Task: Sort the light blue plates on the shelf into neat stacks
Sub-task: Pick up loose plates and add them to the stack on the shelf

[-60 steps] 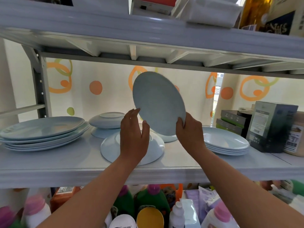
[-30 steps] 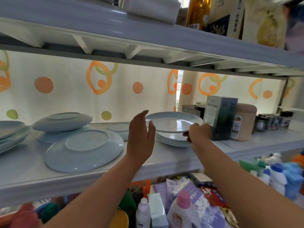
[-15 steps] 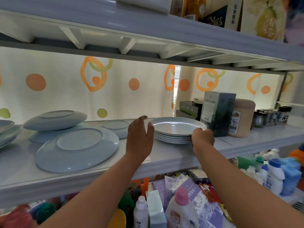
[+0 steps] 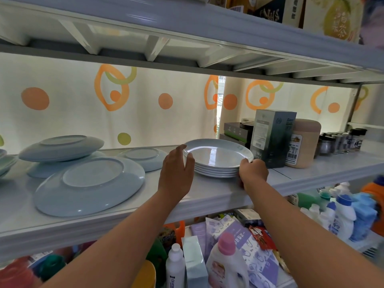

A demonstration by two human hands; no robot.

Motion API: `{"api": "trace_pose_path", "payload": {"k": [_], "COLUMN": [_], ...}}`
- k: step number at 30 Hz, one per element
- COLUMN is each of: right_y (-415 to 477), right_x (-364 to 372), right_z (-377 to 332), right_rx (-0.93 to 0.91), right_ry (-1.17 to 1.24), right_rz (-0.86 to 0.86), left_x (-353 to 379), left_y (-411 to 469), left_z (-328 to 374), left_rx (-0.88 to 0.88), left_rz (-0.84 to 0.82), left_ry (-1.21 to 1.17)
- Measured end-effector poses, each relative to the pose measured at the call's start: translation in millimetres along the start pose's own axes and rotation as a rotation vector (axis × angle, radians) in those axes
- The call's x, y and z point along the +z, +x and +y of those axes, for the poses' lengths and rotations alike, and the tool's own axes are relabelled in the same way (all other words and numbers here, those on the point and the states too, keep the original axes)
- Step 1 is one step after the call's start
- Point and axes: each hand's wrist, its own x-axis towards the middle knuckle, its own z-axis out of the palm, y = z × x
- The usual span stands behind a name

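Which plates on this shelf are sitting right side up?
The stack between both hands, beside the dark box. The loose plates left of it lie upside down.

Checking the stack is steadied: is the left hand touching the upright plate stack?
Touching. The head view shows the left hand with fingers on the rim of the plate stack.

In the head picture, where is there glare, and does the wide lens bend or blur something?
Head view: backlight through the curtain; a bright glare patch on the top plate of the stack held between left hand and right hand; the shelf edges bow with wide-angle distortion; the upper right corner is blurred.
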Motion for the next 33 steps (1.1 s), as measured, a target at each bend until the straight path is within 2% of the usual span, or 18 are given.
{"api": "trace_pose_path", "payload": {"k": [16, 25, 33], "right_y": [4.4, -16.0, -70.3], "right_x": [-3.8, -5.5, 23.4], "right_z": [2.7, -16.3, -69.8], "right_rx": [0.019, -0.131, -0.143], "right_ry": [0.127, 0.209, 0.413], "right_rz": [-0.006, 0.020, -0.157], "left_x": [2.0, -17.8, -85.2], "left_y": [-0.1, -0.4, -1.4], "left_z": [-3.2, 5.7, -4.4], "left_rx": [0.032, 0.093, 0.177], "left_rz": [-0.051, 0.135, 0.256], "left_ry": [-0.016, -0.009, 0.134]}}
